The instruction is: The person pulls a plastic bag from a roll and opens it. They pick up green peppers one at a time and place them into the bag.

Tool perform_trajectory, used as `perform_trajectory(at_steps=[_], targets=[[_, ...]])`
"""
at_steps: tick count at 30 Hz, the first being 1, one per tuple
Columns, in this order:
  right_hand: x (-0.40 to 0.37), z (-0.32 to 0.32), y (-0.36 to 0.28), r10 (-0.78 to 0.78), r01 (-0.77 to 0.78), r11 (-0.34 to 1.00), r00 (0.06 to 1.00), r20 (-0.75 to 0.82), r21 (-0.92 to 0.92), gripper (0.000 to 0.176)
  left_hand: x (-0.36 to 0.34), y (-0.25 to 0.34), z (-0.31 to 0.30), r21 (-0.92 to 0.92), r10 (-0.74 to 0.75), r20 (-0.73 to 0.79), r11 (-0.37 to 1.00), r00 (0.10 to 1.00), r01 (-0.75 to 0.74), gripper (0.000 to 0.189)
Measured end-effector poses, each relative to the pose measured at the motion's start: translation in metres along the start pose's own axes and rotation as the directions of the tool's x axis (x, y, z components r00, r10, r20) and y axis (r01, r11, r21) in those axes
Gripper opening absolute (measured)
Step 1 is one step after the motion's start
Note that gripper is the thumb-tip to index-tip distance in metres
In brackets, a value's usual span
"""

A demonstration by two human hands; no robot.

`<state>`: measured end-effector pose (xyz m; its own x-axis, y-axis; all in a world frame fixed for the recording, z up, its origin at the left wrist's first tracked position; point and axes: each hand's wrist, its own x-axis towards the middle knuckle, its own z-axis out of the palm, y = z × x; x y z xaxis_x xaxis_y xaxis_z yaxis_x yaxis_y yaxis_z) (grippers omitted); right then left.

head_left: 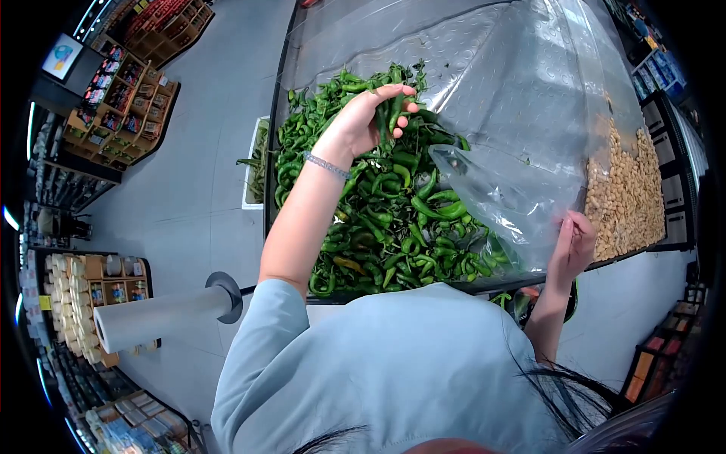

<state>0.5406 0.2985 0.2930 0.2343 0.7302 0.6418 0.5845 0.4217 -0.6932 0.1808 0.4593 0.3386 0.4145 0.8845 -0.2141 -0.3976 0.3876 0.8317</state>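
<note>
At 8 o'clock a bag roll [162, 318] lies on its holder, its long axis running 8 to 2 o'clock. Above it, at 10 o'clock across the grey floor, stand stocked shelves [121, 83]. A white crate [257, 163] sits against the stand's near-left edge with a few loose peppers in it.

My left hand [363, 121], a bracelet [327, 165] at the wrist, reaches to about 12 o'clock over the pepper pile [393, 227]. The fingers are curled down and closed round a bunch of peppers [395, 110], thumb on the right side. Those peppers hang with their long axis near 12 to 6 o'clock, lower ends pointing down into the pile; which end is the stem I cannot tell at this size. The pile itself fills the middle of the stand, its peppers lying every way, many curved.

Just right of the pile is the plastic bag [499, 197], its crumpled mouth turned toward 9 o'clock and touching the peppers. Nothing lies between my left hand and that mouth but the heap itself. Behind, a clear sheet [491, 68] covers the stand's far part.

My right hand [575, 246], at 4 o'clock, is closed on the bag's lower right edge, fingers pinching the film. Beyond it at 3 o'clock lies a tan pile [624, 197], perhaps ginger.
</note>
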Motion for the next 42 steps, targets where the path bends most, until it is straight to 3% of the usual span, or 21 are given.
perform_trajectory(at_steps=[1, 4, 8, 16, 23, 27, 33, 36, 37, 40, 41, 42], targets=[[-0.001, 0.001, -0.002, -0.007, 0.007, 1.000, 1.000, 0.004, 0.011, 0.014, -0.008, -0.013, 0.010, -0.149, -0.019, -0.024, 0.989, 1.000, 0.015, 0.027], [-0.004, 0.000, -0.007, 0.001, -0.002, 0.998, 1.000, 0.024, 0.066, 0.014, -0.027, -0.045, 0.031, -0.371, 0.039, -0.033, 0.927, 0.999, -0.049, 0.035], [-0.006, -0.005, -0.014, 0.037, -0.040, 0.995, 0.999, 0.027, 0.097, 0.015, -0.051, -0.067, 0.040, -0.572, 0.058, 0.084, 0.820, 0.995, 0.000, 0.057], [-0.009, -0.010, -0.022, 0.006, -0.008, 0.995, 1.000, 0.022, 0.098, 0.015, -0.076, -0.082, 0.052, -0.602, 0.068, 0.111, 0.799, 0.992, 0.012, 0.069], [-0.008, -0.013, -0.021, -0.120, 0.118, 0.990, 0.993, 0.024, 0.081, 0.018, -0.071, -0.090, 0.045, -0.528, 0.016, 0.061, 0.849, 0.998, 0.019, 0.059], [-0.012, -0.014, -0.019, -0.110, 0.109, 0.992, 0.994, 0.013, 0.065, 0.018, -0.064, -0.100, 0.036, -0.599, -0.001, 0.067, 0.800, 0.998, 0.041, 0.047], [-0.015, -0.014, -0.018, -0.094, 0.093, 0.993, 0.995, 0.015, 0.079, 0.018, -0.061, -0.103, 0.032, -0.651, -0.050, 0.081, 0.754, 0.995, 0.091, 0.053], [-0.016, -0.013, -0.020, -0.075, 0.073, 0.994, 0.997, 0.028, 0.078, 0.017, -0.047, -0.106, 0.020, -0.744, 0.090, 0.268, 0.652, 0.959, 0.147, 0.066], [-0.016, -0.014, -0.021, -0.047, 0.044, 0.997, 0.998, 0.043, 0.064, 0.017, -0.043, -0.107, 0.020, -0.743, 0.031, 0.173, 0.661, 0.984, 0.110, 0.077], [-0.015, -0.011, -0.026, -0.012, 0.009, 0.998, 0.999, 0.047, 0.062, 0.016, -0.050, -0.087, 0.054, -0.701, -0.080, -0.105, 0.713, 0.991, -0.016, 0.079], [-0.014, -0.010, -0.027, -0.009, 0.006, 0.998, 0.999, 0.041, 0.067, 0.016, -0.053, -0.082, 0.064, -0.708, -0.109, -0.153, 0.705, 0.982, -0.032, 0.080], [-0.014, -0.011, -0.026, -0.031, 0.028, 0.997, 0.999, 0.038, 0.066, 0.016, -0.053, -0.085, 0.061, -0.711, -0.085, -0.083, 0.703, 0.993, 0.001, 0.079]])
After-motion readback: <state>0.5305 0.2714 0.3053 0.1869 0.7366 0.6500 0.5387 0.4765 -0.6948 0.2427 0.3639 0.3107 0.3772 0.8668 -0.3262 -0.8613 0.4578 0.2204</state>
